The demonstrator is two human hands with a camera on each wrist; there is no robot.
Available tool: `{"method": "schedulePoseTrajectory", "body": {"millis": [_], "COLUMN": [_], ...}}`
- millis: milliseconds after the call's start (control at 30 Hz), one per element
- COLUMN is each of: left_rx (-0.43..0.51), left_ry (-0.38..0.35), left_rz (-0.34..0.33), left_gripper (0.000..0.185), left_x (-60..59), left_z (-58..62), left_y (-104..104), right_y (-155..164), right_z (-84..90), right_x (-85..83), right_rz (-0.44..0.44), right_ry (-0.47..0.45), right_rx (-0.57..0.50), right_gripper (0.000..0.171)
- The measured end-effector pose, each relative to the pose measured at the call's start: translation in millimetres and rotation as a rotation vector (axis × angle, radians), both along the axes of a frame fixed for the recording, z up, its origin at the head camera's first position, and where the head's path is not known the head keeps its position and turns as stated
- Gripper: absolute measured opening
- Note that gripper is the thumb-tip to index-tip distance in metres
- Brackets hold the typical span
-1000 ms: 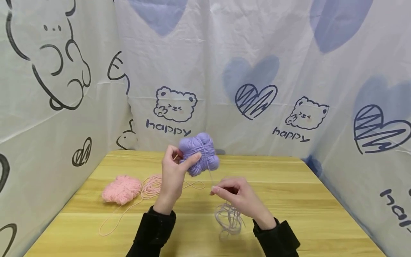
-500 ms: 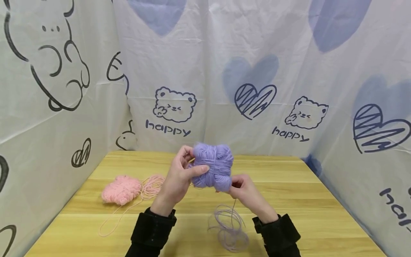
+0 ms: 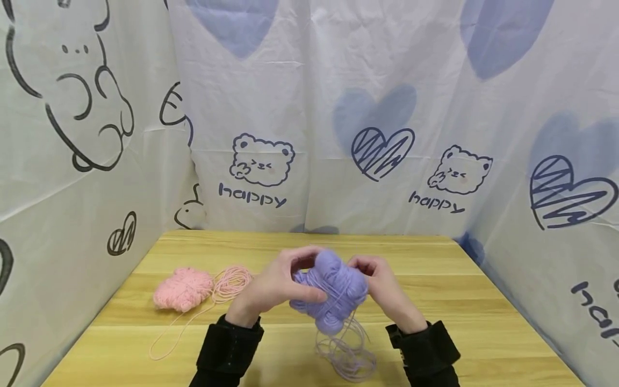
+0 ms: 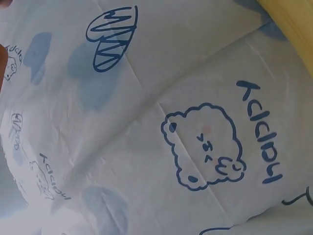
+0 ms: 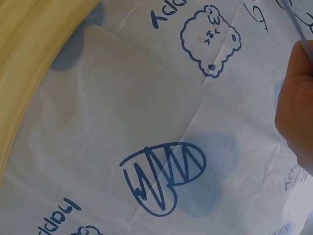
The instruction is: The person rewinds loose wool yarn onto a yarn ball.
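Where the left hand [image 3: 273,284] meets the purple skein [image 3: 336,294], the thumb lies across the near face and the fingers go round the upper left and behind; the skein is gripped between them. It is held above the table [image 3: 459,322], tilted, its wound band running obliquely between rounded lobes. The right hand [image 3: 386,290] is at the skein's right edge, fingers curled; the right wrist view shows a purple strand [image 5: 296,23] running to this hand, pinched there. The skein partly hides these fingertips in the head view, so it cannot be told whether they touch it. The left wrist view shows only a sliver of the hand and does not show its grip.

Below the skein, a loose purple coil [image 3: 360,371] lies on the table in overlapping loops. Well to the left is a pink skein [image 3: 184,290], lying on the tabletop; just beside it is a loose pink coil [image 3: 233,284], one loop of which extends toward the near side. Both wrists carry black cuffs [image 3: 231,344]. White cloth [image 3: 324,204], printed with hearts, bears and the word "happy", encloses the back and both sides.
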State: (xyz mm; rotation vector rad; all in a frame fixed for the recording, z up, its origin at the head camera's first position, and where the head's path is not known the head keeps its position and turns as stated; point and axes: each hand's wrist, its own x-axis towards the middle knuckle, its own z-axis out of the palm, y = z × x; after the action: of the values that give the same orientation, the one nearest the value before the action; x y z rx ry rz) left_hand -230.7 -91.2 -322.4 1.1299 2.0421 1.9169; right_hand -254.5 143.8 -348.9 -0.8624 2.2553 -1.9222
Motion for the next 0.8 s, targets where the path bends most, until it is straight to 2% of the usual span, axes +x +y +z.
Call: {"method": "schedulePoseTrajectory", "body": {"millis": [100,200,367,467,633,800], "left_rx": [-0.075,-0.137,-0.181,-0.192,-0.124,0.069], "left_ry": [0.067,0.109,0.113,0.118,0.075,-0.017], "left_rz": [0.01,0.056,0.137,0.213,0.41,0.579], "left_gripper": [0.052,0.052,0.052,0.05,0.051,0.053], "left_x": [-0.2,0.0,0.9,1.0,-2.1,-6.1], "left_z": [-1.3,-3.4,-4.8,-3.7,-2.3,-2.8], "left_y": [1.7,3.7,6.0,7.8,10.2,9.0], "right_y": [2.7,5.5,7.9,8.1,7.2,1.3], "right_z": [2.9,6.3,13.0,17.5,23.4,25.2], "right_x": [0.6,2.9,9.6,15.0,24.1,31.3], "right_rz": [-0.02,-0.028,-0.024,-0.038,-0.046,-0.019], "right_ry": [-0.021,-0.017,0.027,0.072,0.151,0.233], "right_rx": [-0.029,-0.051,-0.095,-0.108,-0.107,-0.02], "right_gripper": [0.014,0.015,0.014,0.011,0.012,0.012]}}
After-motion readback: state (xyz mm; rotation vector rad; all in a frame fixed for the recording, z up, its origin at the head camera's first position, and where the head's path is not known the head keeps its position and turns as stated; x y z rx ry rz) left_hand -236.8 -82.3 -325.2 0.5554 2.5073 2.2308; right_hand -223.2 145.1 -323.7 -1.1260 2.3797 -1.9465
